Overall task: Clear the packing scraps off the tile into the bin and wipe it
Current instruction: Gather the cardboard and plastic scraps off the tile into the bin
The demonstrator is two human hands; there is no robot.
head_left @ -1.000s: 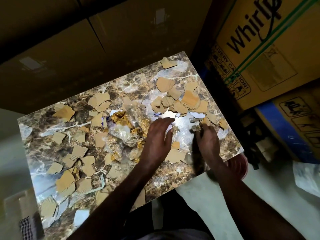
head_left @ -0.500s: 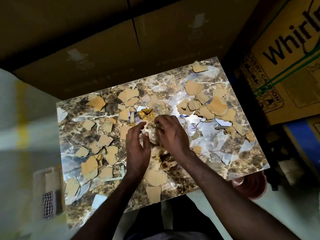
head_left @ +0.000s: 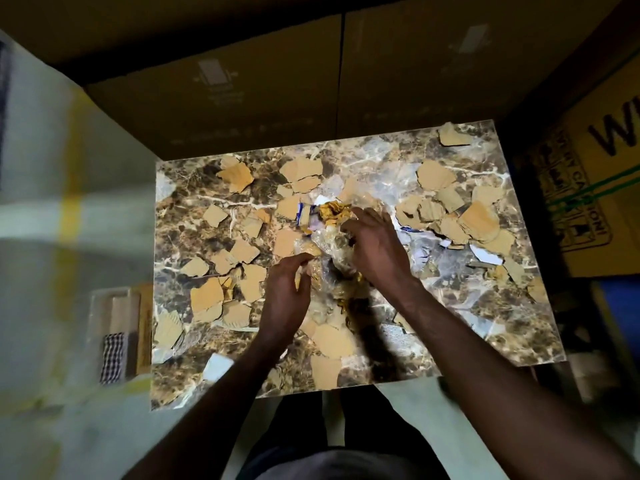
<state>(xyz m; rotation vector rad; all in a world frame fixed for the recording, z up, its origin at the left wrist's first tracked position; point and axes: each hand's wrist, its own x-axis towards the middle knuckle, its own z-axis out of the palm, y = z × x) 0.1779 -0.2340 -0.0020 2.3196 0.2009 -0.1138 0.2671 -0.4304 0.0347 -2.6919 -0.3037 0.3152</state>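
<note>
Crinkled clear plastic wrap (head_left: 329, 268), shot through with yellow foil wrapper (head_left: 333, 212), lies bunched at the middle of the marble-patterned tile (head_left: 519, 327). Both hands work on it: the left hand (head_left: 284, 303) has its fingers curled into the near edge of the bundle, pinching it, and the right hand (head_left: 375, 244) presses its bent fingers over the far side, raking the film inward. This stuff looks feather-light, soft and springy, likely to uncrumple when released, so it is best scooped from both sides and squeezed into one wad. Torn cardboard scraps (head_left: 479, 221) cover the glossy slab on every side, flat, stiff, ragged-edged and tan; on so slick a surface they should slide readily and suit sweeping toward an edge rather than picking singly. A checked cloth (head_left: 112, 356) sits off the tile's left edge. No bin shows clearly.
</note>
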